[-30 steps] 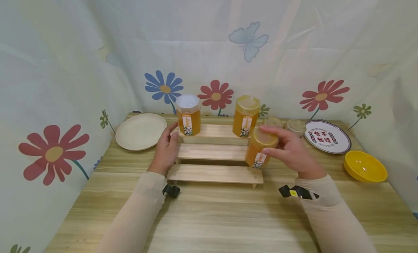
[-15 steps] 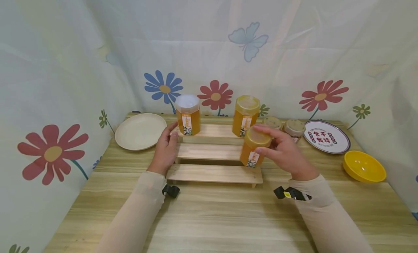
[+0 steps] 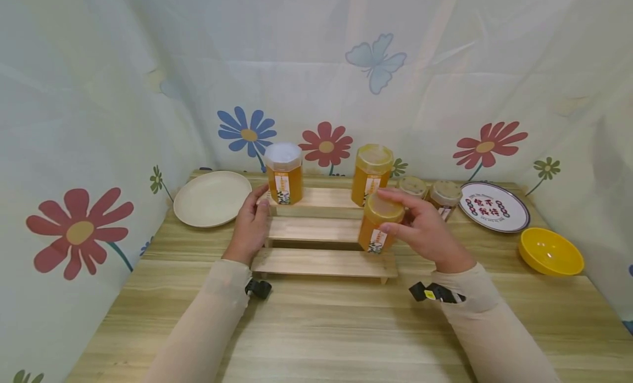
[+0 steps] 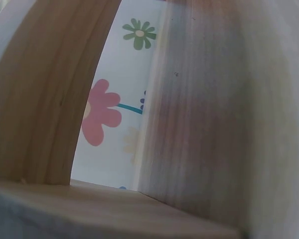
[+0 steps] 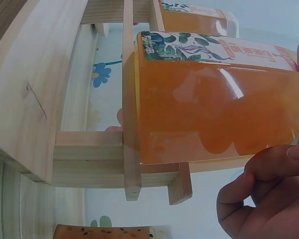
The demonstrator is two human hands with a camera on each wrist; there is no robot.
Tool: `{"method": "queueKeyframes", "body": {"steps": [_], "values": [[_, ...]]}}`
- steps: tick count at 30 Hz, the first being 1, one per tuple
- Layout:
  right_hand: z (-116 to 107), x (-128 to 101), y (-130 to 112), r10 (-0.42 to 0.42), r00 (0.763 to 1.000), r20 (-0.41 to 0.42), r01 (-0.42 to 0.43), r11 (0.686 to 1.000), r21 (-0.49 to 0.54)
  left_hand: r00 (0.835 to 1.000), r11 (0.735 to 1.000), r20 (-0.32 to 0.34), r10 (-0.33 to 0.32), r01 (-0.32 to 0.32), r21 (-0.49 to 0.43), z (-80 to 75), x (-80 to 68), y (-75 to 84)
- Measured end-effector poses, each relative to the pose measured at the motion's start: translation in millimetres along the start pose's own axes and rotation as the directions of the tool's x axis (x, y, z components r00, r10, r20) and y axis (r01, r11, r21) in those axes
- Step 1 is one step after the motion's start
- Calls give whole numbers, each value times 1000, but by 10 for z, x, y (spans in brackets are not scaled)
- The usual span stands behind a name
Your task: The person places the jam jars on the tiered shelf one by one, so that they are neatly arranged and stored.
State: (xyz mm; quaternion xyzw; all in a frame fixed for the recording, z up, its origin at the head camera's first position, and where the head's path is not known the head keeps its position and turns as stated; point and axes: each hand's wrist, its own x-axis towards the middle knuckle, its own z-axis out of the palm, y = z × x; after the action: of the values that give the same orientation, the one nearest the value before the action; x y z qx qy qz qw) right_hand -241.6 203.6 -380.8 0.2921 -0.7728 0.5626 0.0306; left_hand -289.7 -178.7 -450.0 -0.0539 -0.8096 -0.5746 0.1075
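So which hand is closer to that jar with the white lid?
Left. The left hand rests on the wooden stand just below the white-lidded jar; the right hand holds another jar farther right.

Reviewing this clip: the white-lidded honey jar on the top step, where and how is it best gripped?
Probably around the faceted body of the white-lidded jar, just under the lid, coming from the front or above. It stands upright at the left end of the stepped wooden stand, with the left hand nearest, resting on the stand's left edge.

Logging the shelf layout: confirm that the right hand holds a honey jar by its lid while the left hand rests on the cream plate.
Not quite. In the head view the left hand rests on the stepped wooden rack, not the cream plate. The right hand does hold a honey jar by its lid.
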Motion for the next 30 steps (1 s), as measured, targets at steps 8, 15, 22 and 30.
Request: {"method": "queueKeyframes", "body": {"steps": [8, 15, 22, 30], "values": [[40, 31, -27, -4, 1000, 12, 4, 1000, 1, 1000, 1000, -6, -14, 13, -3, -5, -16, 36], [105, 72, -16, -16, 1000, 13, 16, 1000, 10, 1000, 1000, -6, -13, 13, -10, 4, -3, 22], [172, 131, -36, 22, 1000, 15, -22, 1000, 5, 1000, 1000, -7, -13, 13, -6, 5, 0, 18], [260, 224, -25, 28, 999, 33, -28, 1000, 1, 1000, 1000, -3, -6, 6, -12, 1, 1, 8]]}}
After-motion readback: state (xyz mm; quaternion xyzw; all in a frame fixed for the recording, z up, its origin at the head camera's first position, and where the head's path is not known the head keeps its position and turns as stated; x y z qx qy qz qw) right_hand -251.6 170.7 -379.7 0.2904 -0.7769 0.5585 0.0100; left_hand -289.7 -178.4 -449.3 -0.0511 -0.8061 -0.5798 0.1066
